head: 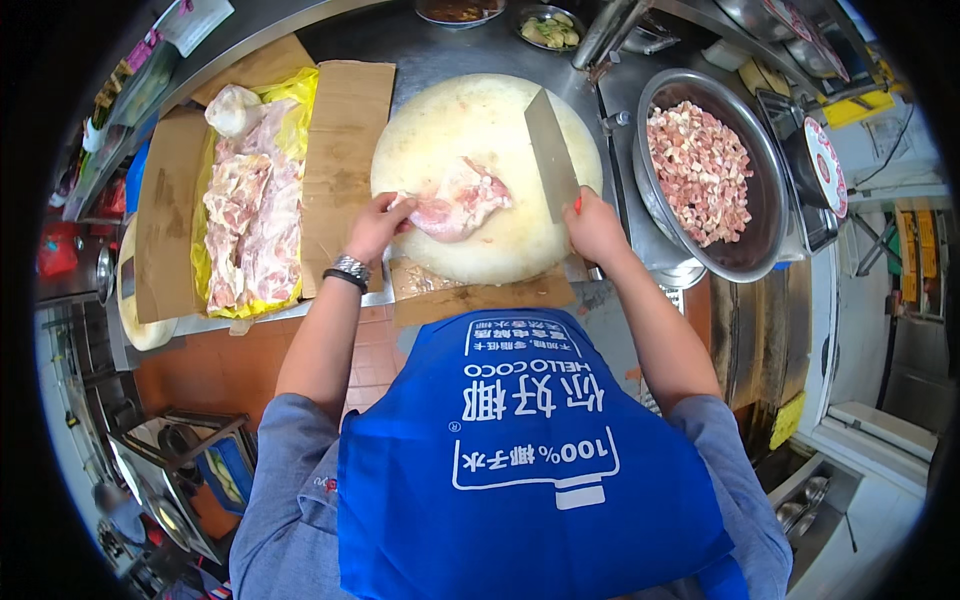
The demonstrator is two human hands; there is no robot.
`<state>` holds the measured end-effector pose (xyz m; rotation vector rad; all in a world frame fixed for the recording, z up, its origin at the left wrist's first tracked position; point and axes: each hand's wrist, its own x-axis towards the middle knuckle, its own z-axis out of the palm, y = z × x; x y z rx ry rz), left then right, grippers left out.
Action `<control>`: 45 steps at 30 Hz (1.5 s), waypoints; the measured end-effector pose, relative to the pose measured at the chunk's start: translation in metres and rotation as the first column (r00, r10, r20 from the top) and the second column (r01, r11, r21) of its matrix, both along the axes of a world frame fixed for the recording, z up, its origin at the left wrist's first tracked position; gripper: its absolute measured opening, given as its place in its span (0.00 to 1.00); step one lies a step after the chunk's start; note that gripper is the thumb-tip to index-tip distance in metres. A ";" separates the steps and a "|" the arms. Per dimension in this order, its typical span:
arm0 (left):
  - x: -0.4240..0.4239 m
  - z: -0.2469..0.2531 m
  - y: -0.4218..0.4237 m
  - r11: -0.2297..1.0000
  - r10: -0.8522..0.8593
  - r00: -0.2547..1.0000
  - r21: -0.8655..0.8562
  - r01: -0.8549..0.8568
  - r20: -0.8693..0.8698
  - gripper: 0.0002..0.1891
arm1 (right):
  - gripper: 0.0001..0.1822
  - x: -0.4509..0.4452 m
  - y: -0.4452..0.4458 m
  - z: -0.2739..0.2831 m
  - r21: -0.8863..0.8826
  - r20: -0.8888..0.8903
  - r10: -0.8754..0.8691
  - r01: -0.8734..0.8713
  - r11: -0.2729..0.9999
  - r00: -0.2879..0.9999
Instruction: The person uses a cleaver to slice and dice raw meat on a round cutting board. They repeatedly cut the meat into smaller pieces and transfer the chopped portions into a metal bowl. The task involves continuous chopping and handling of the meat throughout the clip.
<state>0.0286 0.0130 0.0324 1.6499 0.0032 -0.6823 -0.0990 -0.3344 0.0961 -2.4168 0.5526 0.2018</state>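
Observation:
On a round, thick chopping block lies a piece of raw meat, skin partly showing, perhaps a chicken leg. My left hand pinches its left end between thumb and fingers. My right hand grips a cleaver by its handle, of which a red bit shows. The wide blade points away from me over the block's right side, apart from the meat. Left of the block, a cardboard box lined with yellow plastic holds several large pieces of raw meat.
A large steel bowl of diced raw meat stands to the right. A metal pipe rises behind the block, near a dish of green and pale food. A second round board sits partly behind the box. My blue apron meets the counter's front.

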 end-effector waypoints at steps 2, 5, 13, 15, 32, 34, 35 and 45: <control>-0.006 0.000 -0.008 0.995 -0.017 0.999 0.095 0.013 0.039 0.28 | 0.17 0.003 0.010 0.021 -0.053 0.034 0.058 -0.056 0.997 0.998; -0.015 0.014 -0.019 0.830 -0.263 0.900 0.557 0.027 0.348 0.28 | 0.15 0.008 0.037 0.055 -0.068 0.182 0.069 -0.058 0.996 0.981; 0.000 0.045 -0.037 0.848 -0.264 0.863 0.531 -0.005 0.430 0.27 | 0.14 0.014 0.085 0.035 -0.125 0.020 0.158 -0.154 0.980 0.987; 0.005 0.035 -0.042 0.862 -0.210 0.849 0.501 -0.072 0.485 0.27 | 0.16 0.017 0.073 0.049 -0.033 -0.031 0.119 -0.120 0.992 0.992; 0.028 0.043 -0.054 0.864 -0.164 0.822 0.481 -0.147 0.545 0.20 | 0.18 0.023 0.070 -0.055 -0.403 0.100 0.225 -0.167 0.900 0.969; 0.027 0.027 -0.039 0.859 -0.166 0.820 0.488 -0.153 0.548 0.19 | 0.18 0.048 0.060 0.044 -0.042 -0.113 0.181 -0.186 0.982 0.977; 0.035 0.021 -0.037 0.869 -0.165 0.833 0.478 -0.131 0.529 0.19 | 0.18 0.058 0.049 0.090 0.135 -0.223 0.175 -0.147 0.980 0.959; 0.027 0.020 -0.037 0.888 -0.045 0.904 0.432 -0.159 0.426 0.23 | 0.14 0.077 0.076 0.183 -0.191 0.874 0.102 0.144 0.971 0.474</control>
